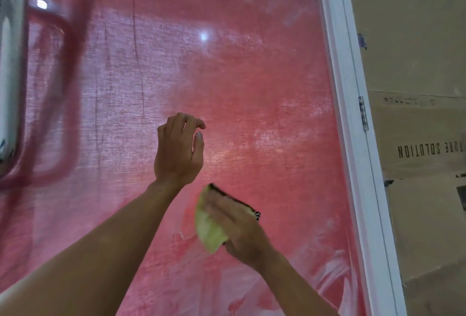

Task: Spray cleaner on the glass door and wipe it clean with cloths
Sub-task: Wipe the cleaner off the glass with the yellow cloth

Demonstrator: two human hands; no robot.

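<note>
Pressing the yellow cloth [210, 227] flat against the glass door [252, 88], the right hand [234, 222] wipes low on the pane with fingers laid over the fabric, while the left hand [177, 149] hovers above, loosely curled and holding nothing. Wet smears [325, 265] toward the white frame [353, 126] could dry into streaks if the folded cloth misses them, and it could slip out, being only pressed, not gripped
</note>
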